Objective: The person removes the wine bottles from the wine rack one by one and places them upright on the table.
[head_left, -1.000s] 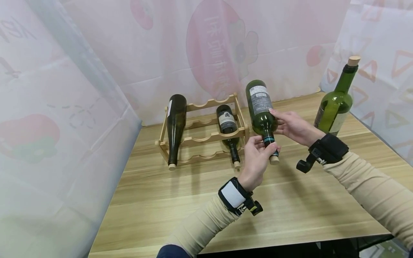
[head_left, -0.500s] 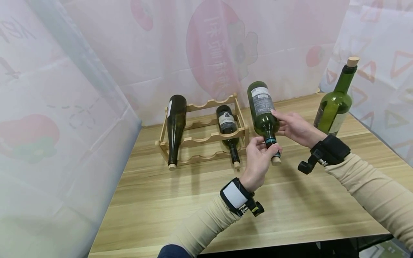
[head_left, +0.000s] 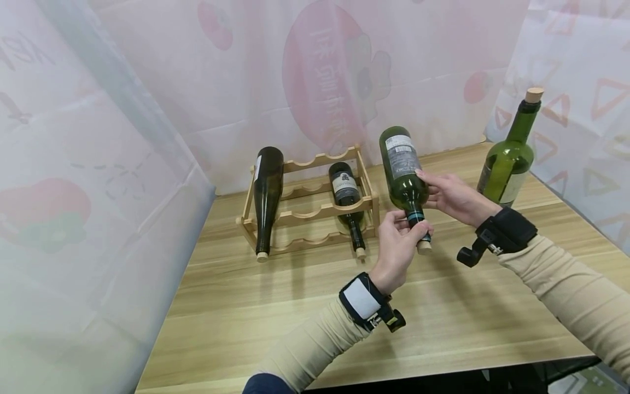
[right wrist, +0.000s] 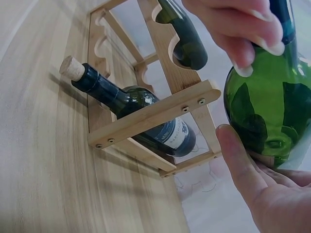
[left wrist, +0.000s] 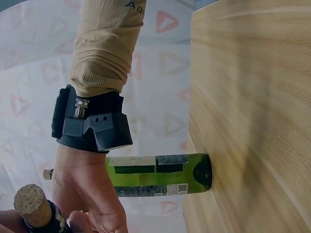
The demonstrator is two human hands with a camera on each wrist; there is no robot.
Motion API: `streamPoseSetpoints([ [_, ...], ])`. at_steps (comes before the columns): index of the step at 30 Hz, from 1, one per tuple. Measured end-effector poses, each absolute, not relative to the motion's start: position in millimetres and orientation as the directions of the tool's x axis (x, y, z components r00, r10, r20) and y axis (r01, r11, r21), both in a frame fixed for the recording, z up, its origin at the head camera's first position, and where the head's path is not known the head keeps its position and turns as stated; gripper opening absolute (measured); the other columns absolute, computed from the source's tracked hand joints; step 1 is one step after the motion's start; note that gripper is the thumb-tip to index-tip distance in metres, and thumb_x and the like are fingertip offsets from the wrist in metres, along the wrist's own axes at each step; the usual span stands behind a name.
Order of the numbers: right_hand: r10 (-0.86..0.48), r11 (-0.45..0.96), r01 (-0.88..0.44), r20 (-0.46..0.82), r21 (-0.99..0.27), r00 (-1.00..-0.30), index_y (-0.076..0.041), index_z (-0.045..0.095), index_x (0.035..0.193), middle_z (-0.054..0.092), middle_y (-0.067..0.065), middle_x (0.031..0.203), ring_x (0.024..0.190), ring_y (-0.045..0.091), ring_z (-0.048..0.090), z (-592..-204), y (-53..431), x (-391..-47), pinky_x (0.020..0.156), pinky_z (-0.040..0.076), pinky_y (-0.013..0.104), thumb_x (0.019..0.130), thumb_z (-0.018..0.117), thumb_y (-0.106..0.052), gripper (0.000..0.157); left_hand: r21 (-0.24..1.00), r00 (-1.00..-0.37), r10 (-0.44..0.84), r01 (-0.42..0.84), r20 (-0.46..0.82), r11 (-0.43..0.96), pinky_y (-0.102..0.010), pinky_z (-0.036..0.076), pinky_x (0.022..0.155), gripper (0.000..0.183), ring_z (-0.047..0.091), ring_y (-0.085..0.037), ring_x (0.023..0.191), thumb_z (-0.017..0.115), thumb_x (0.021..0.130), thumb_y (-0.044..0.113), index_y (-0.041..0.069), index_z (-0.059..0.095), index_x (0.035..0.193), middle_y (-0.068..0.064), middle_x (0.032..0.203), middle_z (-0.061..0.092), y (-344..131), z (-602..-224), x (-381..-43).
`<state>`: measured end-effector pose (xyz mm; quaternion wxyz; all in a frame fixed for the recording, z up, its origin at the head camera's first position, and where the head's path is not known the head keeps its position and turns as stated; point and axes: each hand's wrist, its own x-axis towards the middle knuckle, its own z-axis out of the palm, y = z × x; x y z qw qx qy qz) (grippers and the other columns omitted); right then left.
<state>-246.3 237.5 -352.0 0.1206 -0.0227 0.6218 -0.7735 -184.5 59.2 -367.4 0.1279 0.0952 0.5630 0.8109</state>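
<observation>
A green wine bottle [head_left: 401, 156] with a grey and white label hangs tilted above the table, cork end low and toward me. Its dark neck is pinched by my left hand [head_left: 396, 249], thumb on top. My right hand [head_left: 458, 198] holds the same bottle near its shoulder, the thumb on the glass and the other fingers partly hidden beneath. Just left stands a wooden wine rack [head_left: 322, 211]. A dark bottle [head_left: 268, 180] lies in its upper tier at the left end, and a labelled bottle [right wrist: 167, 136] lies in the lower tier at the right end.
Behind my right hand, a corked green bottle [head_left: 509, 164] stands upright on the wooden table [head_left: 236, 323]. Printed curtains [head_left: 423, 49] enclose the back and sides. The table's front edge lies under my forearms.
Both hands and the held bottle have shifted slightly to the right and a little lower in view. The grip looks the same, and the rack's bottles stay in place.
</observation>
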Motion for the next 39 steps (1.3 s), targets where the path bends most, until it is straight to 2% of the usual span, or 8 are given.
streamPoseSetpoints([
  [9, -0.178, -0.132, 0.167, -0.142, -0.977, -0.974, 0.008, 0.025, 0.144, 0.061, 0.000, 0.108, 0.098, 0.009, 0.063, -353.4, 241.0, -245.2, 0.086, 0.055, 0.025, 0.100, 0.048, -0.037, 0.067, 0.935, -0.945, 0.328, -0.107, 0.011, -0.338, -0.018, 0.054, 0.062, 0.037, 0.069, -0.020, 0.080, 0.065, 0.086, -0.003, 0.000, 0.046, 0.118, -0.009, 0.093, 0.062, 63.3, -369.7, -183.6],
  [15, -0.178, -0.125, 0.167, -0.144, -0.978, -0.974, 0.010, 0.027, 0.142, 0.062, 0.000, 0.107, 0.098, 0.009, 0.063, -354.2, 243.9, -244.3, 0.086, 0.054, 0.025, 0.101, 0.047, -0.037, 0.066, 0.938, -0.944, 0.329, -0.105, 0.010, -0.329, -0.018, 0.054, 0.061, 0.037, 0.066, -0.014, 0.075, 0.065, 0.085, -0.003, 0.000, 0.046, 0.118, -0.008, 0.092, 0.062, 65.6, -370.0, -182.5],
  [20, -0.174, -0.140, 0.171, -0.145, -0.975, -0.974, 0.008, 0.032, 0.138, 0.063, 0.001, 0.106, 0.098, 0.010, 0.063, -354.4, 246.1, -244.2, 0.086, 0.055, 0.025, 0.100, 0.049, -0.036, 0.060, 0.945, -0.946, 0.323, -0.094, 0.013, -0.314, -0.017, 0.054, 0.061, 0.037, 0.065, -0.012, 0.074, 0.065, 0.085, -0.002, 0.000, 0.046, 0.118, -0.008, 0.093, 0.061, 68.3, -369.6, -181.7],
  [24, -0.185, -0.172, 0.174, -0.141, -0.970, -0.972, 0.004, 0.042, 0.130, 0.065, 0.001, 0.104, 0.097, 0.010, 0.064, -354.2, 249.0, -242.7, 0.085, 0.055, 0.025, 0.100, 0.050, -0.035, 0.050, 0.942, -0.948, 0.319, -0.100, 0.007, -0.319, -0.018, 0.054, 0.060, 0.034, 0.065, -0.012, 0.073, 0.065, 0.085, -0.003, 0.001, 0.048, 0.115, -0.007, 0.090, 0.061, 70.3, -369.6, -181.1],
  [27, -0.187, -0.196, 0.171, -0.134, -0.966, -0.973, -0.004, 0.054, 0.115, 0.065, 0.002, 0.104, 0.097, 0.011, 0.065, -354.5, 251.0, -241.4, 0.085, 0.056, 0.026, 0.099, 0.052, -0.034, 0.034, 0.941, -0.948, 0.317, -0.102, 0.006, -0.324, -0.017, 0.054, 0.058, 0.032, 0.064, -0.013, 0.073, 0.064, 0.085, -0.004, 0.003, 0.049, 0.112, -0.006, 0.087, 0.061, 72.1, -370.2, -180.8],
  [30, -0.185, -0.194, 0.170, -0.134, -0.966, -0.974, -0.009, 0.060, 0.107, 0.065, 0.002, 0.105, 0.098, 0.011, 0.064, -354.7, 252.2, -240.3, 0.085, 0.056, 0.026, 0.100, 0.052, -0.034, 0.027, 0.939, -0.947, 0.321, -0.107, 0.003, -0.326, -0.017, 0.054, 0.057, 0.032, 0.064, -0.014, 0.072, 0.064, 0.084, -0.004, 0.003, 0.049, 0.111, -0.005, 0.086, 0.061, 73.4, -370.7, -180.6],
  [34, -0.183, -0.184, 0.171, -0.137, -0.968, -0.974, -0.006, 0.058, 0.113, 0.064, 0.002, 0.107, 0.099, 0.011, 0.064, -354.4, 253.5, -238.4, 0.086, 0.055, 0.026, 0.100, 0.051, -0.034, 0.032, 0.938, -0.944, 0.329, -0.113, 0.001, -0.329, -0.017, 0.054, 0.057, 0.032, 0.064, -0.014, 0.072, 0.064, 0.085, -0.005, 0.003, 0.049, 0.112, -0.006, 0.087, 0.060, 74.6, -370.6, -179.7],
  [39, -0.185, -0.162, 0.173, -0.142, -0.971, -0.972, 0.003, 0.043, 0.130, 0.064, 0.001, 0.105, 0.098, 0.009, 0.064, -353.8, 255.8, -235.8, 0.087, 0.055, 0.025, 0.100, 0.050, -0.035, 0.049, 0.939, -0.941, 0.338, -0.111, 0.005, -0.325, -0.017, 0.053, 0.057, 0.032, 0.064, -0.014, 0.072, 0.064, 0.086, -0.004, 0.002, 0.048, 0.113, -0.006, 0.087, 0.060, 75.8, -370.1, -178.6],
])
